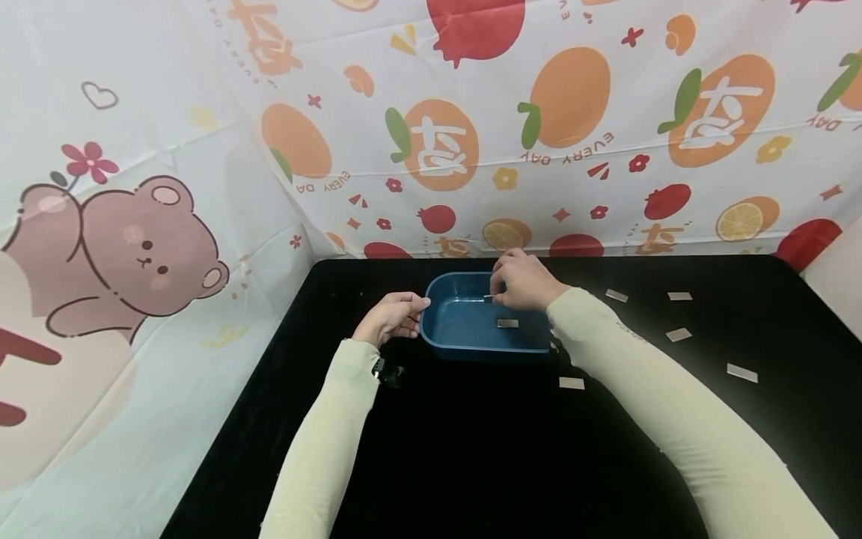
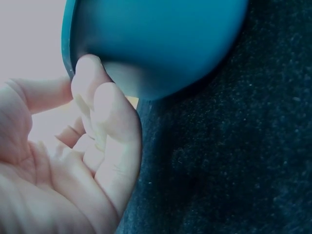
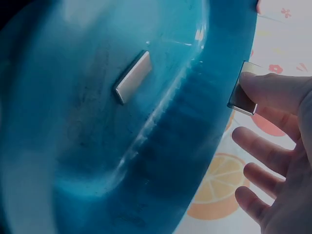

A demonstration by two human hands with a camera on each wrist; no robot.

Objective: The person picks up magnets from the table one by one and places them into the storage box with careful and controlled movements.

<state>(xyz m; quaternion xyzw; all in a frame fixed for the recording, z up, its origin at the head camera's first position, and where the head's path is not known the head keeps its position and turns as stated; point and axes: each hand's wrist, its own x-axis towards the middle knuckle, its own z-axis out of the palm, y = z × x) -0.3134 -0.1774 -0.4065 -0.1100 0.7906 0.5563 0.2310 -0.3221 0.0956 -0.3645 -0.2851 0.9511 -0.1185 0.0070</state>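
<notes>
Well, largest first: behind everything we see a fruit-printed cloth (image 1: 572, 97), and in front of it a black tabletop (image 1: 438, 457). On the tabletop, near its far edge, sits a blue rectangular tray (image 1: 465, 326) with rounded corners. It looks like thin, fairly stiff plastic, so we would expect it to be light and apt to slide when nudged; the rim is the sensible place to steady it.

Our left hand (image 1: 393, 316) does so, thumb and fingertips pinching the rim at the tray's left end. Our right hand (image 1: 525, 281) is over the tray's far side, gripping a silvery bar (image 3: 240, 100) between thumb and index finger, the other fingers spread (whether that bar touches the tray wall, we cannot tell).

A second bar (image 1: 508, 323) lies flat on the tray floor, and five loose bars (image 1: 679, 335) lie scattered on the tabletop, to the tray's right and by its near right corner. They look like polished metal: rigid, small, probably dense for their size, and slick. We judge the long edges best for a pinch, since a flat-lying one offers little height to get under.
</notes>
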